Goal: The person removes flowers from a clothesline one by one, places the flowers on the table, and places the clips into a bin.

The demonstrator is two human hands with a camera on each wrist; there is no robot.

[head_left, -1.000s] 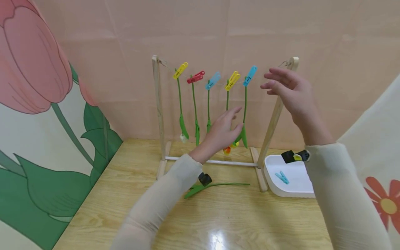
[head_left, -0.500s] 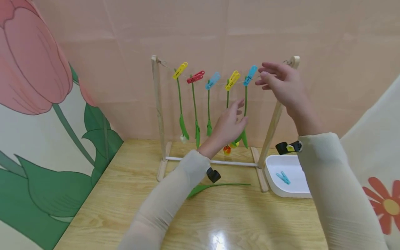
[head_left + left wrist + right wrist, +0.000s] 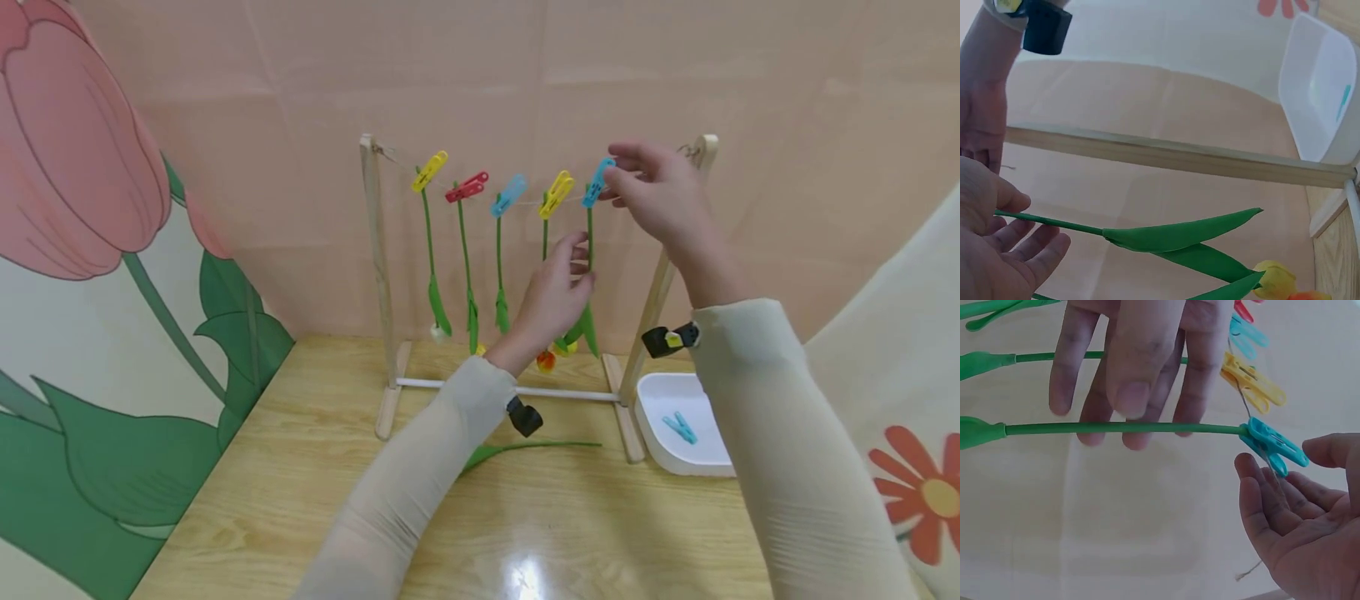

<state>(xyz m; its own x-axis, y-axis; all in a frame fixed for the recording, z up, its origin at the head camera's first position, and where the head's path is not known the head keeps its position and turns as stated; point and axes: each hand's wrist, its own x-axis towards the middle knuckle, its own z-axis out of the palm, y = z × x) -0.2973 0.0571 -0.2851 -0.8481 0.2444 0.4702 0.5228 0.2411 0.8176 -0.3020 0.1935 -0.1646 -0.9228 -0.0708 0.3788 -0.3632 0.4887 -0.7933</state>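
Note:
A blue clothespin (image 3: 597,183) clips the rightmost artificial tulip's stem (image 3: 1129,427) to the string; the flower hangs head down. My right hand (image 3: 663,196) is at that clothespin. In the right wrist view its thumb (image 3: 1329,450) lies at the tip of one handle, and its spread fingers (image 3: 1260,500) are below. My left hand (image 3: 553,292) is around the stem without gripping it: fingers behind, thumb in front. The left wrist view shows the tulip's leaves (image 3: 1179,231) and a yellow bloom (image 3: 1275,280) beyond.
Several other tulips hang from yellow (image 3: 557,195), red (image 3: 467,187) and blue clothespins on a wooden frame (image 3: 380,267). A loose tulip (image 3: 525,447) lies on the table (image 3: 300,467), partly hidden by my left arm. At right stands a white tray (image 3: 678,462) holding blue clothespins (image 3: 680,427).
My right hand has moved left and slightly down to the rightmost blue clothespin. My left hand has moved up and right to the stem under it.

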